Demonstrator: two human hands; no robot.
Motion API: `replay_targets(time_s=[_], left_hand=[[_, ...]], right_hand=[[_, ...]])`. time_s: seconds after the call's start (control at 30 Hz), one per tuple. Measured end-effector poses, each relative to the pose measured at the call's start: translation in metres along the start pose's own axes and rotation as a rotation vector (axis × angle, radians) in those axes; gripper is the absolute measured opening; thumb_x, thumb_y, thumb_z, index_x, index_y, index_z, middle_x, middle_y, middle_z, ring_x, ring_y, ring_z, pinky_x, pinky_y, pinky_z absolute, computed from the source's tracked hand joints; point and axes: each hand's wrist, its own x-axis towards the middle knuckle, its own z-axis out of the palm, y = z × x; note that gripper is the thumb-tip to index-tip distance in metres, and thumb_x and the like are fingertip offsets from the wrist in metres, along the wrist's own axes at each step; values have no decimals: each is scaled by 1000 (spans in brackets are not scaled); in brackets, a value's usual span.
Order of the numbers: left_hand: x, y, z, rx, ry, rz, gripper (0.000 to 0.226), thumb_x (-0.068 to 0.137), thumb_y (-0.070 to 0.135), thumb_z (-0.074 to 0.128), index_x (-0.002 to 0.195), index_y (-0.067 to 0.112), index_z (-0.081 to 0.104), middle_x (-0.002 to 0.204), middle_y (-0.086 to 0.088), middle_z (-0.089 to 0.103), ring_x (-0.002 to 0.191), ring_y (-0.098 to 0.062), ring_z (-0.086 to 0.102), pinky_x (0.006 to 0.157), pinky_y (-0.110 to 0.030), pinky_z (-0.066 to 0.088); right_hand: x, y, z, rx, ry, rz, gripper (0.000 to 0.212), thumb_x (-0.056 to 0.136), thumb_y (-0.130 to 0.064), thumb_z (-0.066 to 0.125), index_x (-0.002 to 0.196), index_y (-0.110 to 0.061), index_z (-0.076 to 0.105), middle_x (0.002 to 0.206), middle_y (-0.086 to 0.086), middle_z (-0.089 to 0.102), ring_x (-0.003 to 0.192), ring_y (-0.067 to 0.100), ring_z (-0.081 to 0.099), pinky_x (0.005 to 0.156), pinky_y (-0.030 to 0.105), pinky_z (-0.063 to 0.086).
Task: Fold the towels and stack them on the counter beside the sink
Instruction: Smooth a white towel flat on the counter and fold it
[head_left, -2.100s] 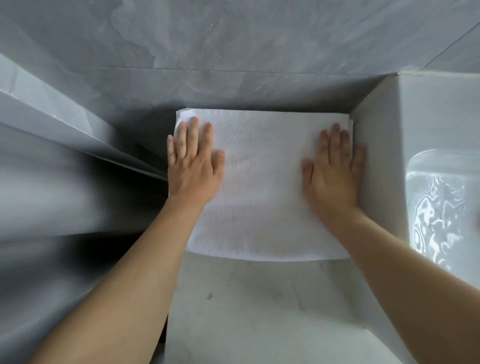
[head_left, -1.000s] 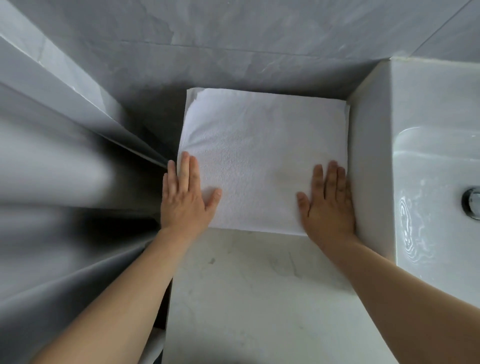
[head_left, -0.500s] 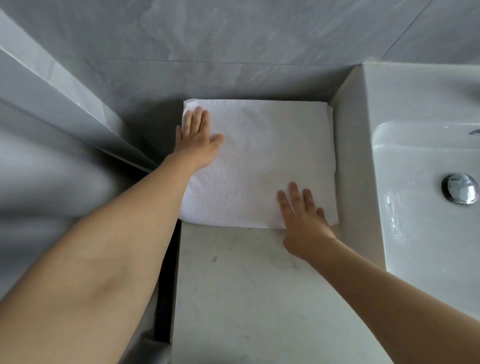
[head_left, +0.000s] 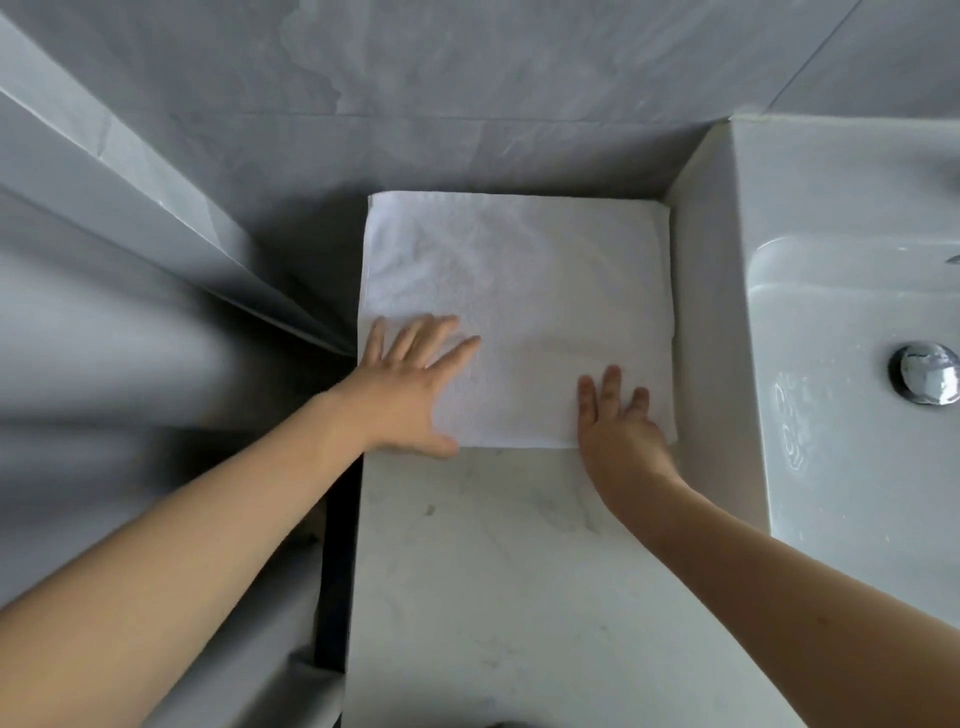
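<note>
Since half a second ago, the left hand (head_left: 410, 387) has drawn back from the far left corner of the towel (head_left: 519, 291) to its near left corner; the right hand (head_left: 621, 423) stays at the near right corner.

Head view: the white folded towel lies flat on the pale marbled surface (head_left: 493, 571), its far edge against the grey tiled wall (head_left: 467, 93) and its right edge just beside the outer wall of the white sink (head_left: 810, 322). It reads as a squared, layered fold; the number of layers cannot be told.

Left hand: flat, fingers spread and straight, palm pressing on the near left corner of the towel, thumb at its near edge. Nothing is gripped.

Right hand: flat, fingers straight and close together, resting on the near right corner, heel of the hand over the near edge. Nothing is gripped.

A chrome drain plug (head_left: 924, 379) sits in the sink basin at the right. A grey ledge (head_left: 156, 208) runs diagonally along the left side, blurred. A dark gap separates it from the surface.
</note>
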Motion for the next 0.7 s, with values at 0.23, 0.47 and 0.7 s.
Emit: replay_targets(time_s=[0.23, 0.47, 0.7], left_hand=[[-29, -13, 56, 207, 255, -99, 84, 90, 11, 52, 160, 10, 5, 167, -15, -4, 154, -34, -3, 126, -45, 3], [-30, -40, -18, -642, 387, -277, 22, 88, 18, 54, 72, 6, 61, 71, -7, 58, 69, -22, 55, 66, -35, 44], [17, -43, -63, -1438, 644, -492, 20, 81, 25, 49, 90, 16, 63, 96, -7, 60, 90, -21, 57, 79, -38, 46]], right_hand=[[-4, 9, -32, -101, 34, -32, 48, 98, 3, 32, 145, 6, 31, 147, 34, 32, 119, 41, 54, 87, 44, 51], [10, 46, -108, 1, 23, 40, 35, 94, -7, 49, 126, -15, 59, 127, 6, 61, 118, 29, 59, 86, 36, 47], [56, 83, -162, 26, 240, 153, 31, 90, -2, 51, 120, -4, 58, 116, 17, 63, 108, 36, 60, 75, 37, 44]])
